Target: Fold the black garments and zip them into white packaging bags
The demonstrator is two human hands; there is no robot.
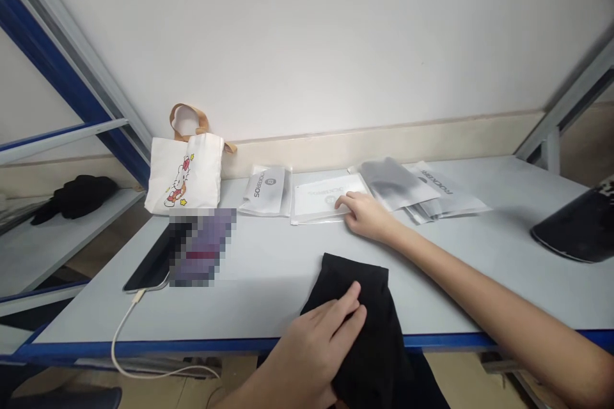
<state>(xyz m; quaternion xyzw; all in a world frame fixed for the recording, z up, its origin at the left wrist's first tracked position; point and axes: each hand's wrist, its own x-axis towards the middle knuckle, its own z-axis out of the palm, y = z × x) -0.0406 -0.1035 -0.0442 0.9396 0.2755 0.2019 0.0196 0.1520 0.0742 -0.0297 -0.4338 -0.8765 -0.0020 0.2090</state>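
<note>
Black folded fabric (367, 271) lies at the table's front edge and hangs down over it. My left hand (319, 339) rests on top of the fabric with its fingers nearly straight and together, gripping it; the thumb is hidden. My right hand (367, 214) reaches to the back of the table. Its fingers are curled onto the right part of a clear plastic bag (311, 201) with a white printed face, which lies flat. Further frosted bags with dark contents (398, 185) are fanned out just right of that hand.
Another printed bag (265, 192) lies left of centre. A white tote bag (185, 172) leans at the back left, near a phone (153, 259) on a charging cable (119, 326) and a blurred purple item (206, 249). A dark object (575, 230) stands at the right.
</note>
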